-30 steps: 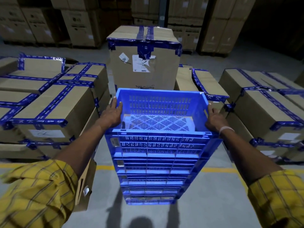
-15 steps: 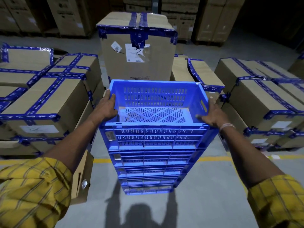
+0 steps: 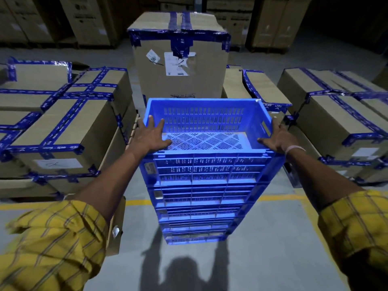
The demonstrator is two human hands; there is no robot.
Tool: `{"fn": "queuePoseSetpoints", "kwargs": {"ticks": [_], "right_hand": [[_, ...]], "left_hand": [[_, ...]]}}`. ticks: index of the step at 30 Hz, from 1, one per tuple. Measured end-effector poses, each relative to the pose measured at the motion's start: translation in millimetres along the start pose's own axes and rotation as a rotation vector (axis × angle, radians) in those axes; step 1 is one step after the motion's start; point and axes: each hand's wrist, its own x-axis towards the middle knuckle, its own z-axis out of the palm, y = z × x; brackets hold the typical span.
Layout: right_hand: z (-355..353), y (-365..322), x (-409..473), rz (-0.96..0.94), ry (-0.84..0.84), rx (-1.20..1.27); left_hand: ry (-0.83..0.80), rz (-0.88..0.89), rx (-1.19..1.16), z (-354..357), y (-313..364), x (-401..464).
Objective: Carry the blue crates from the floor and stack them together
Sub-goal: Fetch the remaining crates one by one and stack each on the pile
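Note:
A tall stack of blue slotted crates (image 3: 199, 196) stands on the grey floor in front of me. The top crate (image 3: 204, 122) is empty and sits nested on the others. My left hand (image 3: 150, 135) lies over the top crate's left rim with fingers spread and straight, thumb pointing into the crate. My right hand (image 3: 277, 137) lies over the right rim the same way, fingers splayed, a pale band on the wrist. Neither hand curls round the rim.
A tall taped cardboard box (image 3: 180, 57) stands right behind the stack. Low taped boxes (image 3: 60, 127) crowd the left, more boxes (image 3: 336, 122) the right. A small open carton (image 3: 115, 225) sits by my left arm. A yellow floor line (image 3: 279, 198) runs behind the stack.
Both hands have loosened from gripping the top crate's side rims and now lie flat with fingers spread. The view has tilted down slightly; the stack stays put.

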Motion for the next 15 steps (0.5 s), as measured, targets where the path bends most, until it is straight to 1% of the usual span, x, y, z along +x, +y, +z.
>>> {"fn": "queuePoseSetpoints", "kwargs": {"ticks": [5, 12, 15], "right_hand": [[-2, -7, -7, 0.018, 0.004, 0.009], [-3, -11, -23, 0.035, 0.082, -0.028], [-5, -12, -33, 0.042, 0.089, -0.016]], "left_hand": [[0.069, -0.033, -0.162, -4, -2, -9], [0.133, -0.033, -0.193, -5, 0, -21], [0.153, -0.034, -0.187, -5, 0, -23]]}}
